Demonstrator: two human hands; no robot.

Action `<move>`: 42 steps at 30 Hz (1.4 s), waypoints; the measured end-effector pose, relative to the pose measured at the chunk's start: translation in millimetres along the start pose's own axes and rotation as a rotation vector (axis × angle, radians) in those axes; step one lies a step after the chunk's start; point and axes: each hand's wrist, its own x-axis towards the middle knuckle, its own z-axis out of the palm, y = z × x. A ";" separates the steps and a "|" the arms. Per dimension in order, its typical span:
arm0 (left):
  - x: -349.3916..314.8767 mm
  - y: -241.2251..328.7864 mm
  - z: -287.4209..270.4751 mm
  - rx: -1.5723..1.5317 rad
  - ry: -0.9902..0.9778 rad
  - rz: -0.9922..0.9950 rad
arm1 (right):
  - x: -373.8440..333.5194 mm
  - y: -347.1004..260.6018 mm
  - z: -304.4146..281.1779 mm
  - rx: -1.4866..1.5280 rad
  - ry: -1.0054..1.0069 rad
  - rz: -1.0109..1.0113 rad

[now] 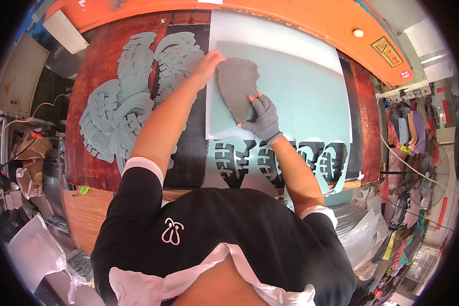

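A flat grey cutting die, broad at its far end and tapering toward me, lies over the pale green sheet near its left edge. My left hand, bare, grips the die's far left corner; its fingertips are partly hidden. My right hand, in a grey glove with bare fingertips, holds the die's near right edge, thumb and fingers bent against it. Closer to me, a row of slotted cut-outs runs along the sheet's near side, with the black surface showing through.
Several pale green cut pieces lie heaped on the left of the reddish-brown board. An orange machine beam spans the far side. Cut pieces and strips in many colours hang on the right. Clear plastic sheeting sits at the lower left.
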 end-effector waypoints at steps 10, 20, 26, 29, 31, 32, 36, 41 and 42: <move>-1.3 -4.8 -1.6 0.030 -0.075 0.031 | -1.1 -6.4 -3.6 0.010 -0.029 0.040; -106.9 -18.0 7.9 0.220 0.185 0.227 | -62.1 20.4 -60.4 0.090 -0.024 0.335; -301.7 -61.5 11.5 0.618 0.085 0.386 | -238.1 22.8 -175.3 -0.337 0.242 0.550; -342.7 -80.4 18.3 0.674 0.247 0.389 | -287.7 34.6 -189.5 -0.493 0.193 0.723; -347.0 -90.0 22.3 0.786 0.278 0.363 | -300.0 47.0 -183.9 -0.700 0.159 0.547; -345.7 -93.4 23.9 0.888 0.281 0.380 | -301.6 53.1 -179.5 -0.697 0.214 0.543; -341.6 -99.9 28.2 0.754 0.366 0.573 | -297.7 66.9 -167.1 -0.658 0.302 0.555; -339.4 -102.8 28.3 0.664 0.355 0.330 | -287.6 75.6 -167.9 -0.622 0.387 0.494; -336.3 -106.3 29.3 0.682 0.374 0.234 | -285.4 80.8 -164.7 -0.621 0.408 0.481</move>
